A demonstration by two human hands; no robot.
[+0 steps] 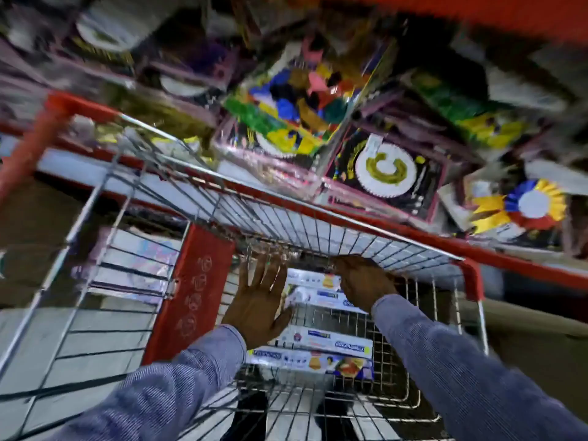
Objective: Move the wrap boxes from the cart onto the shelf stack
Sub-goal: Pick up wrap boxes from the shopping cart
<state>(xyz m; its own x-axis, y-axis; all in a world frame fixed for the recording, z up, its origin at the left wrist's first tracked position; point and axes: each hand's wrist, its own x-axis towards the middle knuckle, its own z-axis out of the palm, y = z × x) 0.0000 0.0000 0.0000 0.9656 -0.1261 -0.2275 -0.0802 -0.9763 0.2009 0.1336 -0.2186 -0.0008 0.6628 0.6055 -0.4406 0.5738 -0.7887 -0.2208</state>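
Observation:
Several long white and blue wrap boxes [331,340] lie flat in the bottom of a wire shopping cart [286,218] with red corners. Both my arms, in blue sleeves, reach down into the cart. My left hand [259,300] is spread with fingers apart, its palm against the left end of the upper boxes [315,294]. My right hand [362,281] curls over the right end of those same upper boxes, fingers bent down on them. The frame is blurred, so the exact grip is unclear.
A red-edged shelf [413,230] runs behind the cart, packed with party packs, a black pack with a gold "C" plate [385,167] and a blue, yellow and red rosette [531,205]. The red child-seat flap [194,288] stands left of my hands. Tiled floor shows below.

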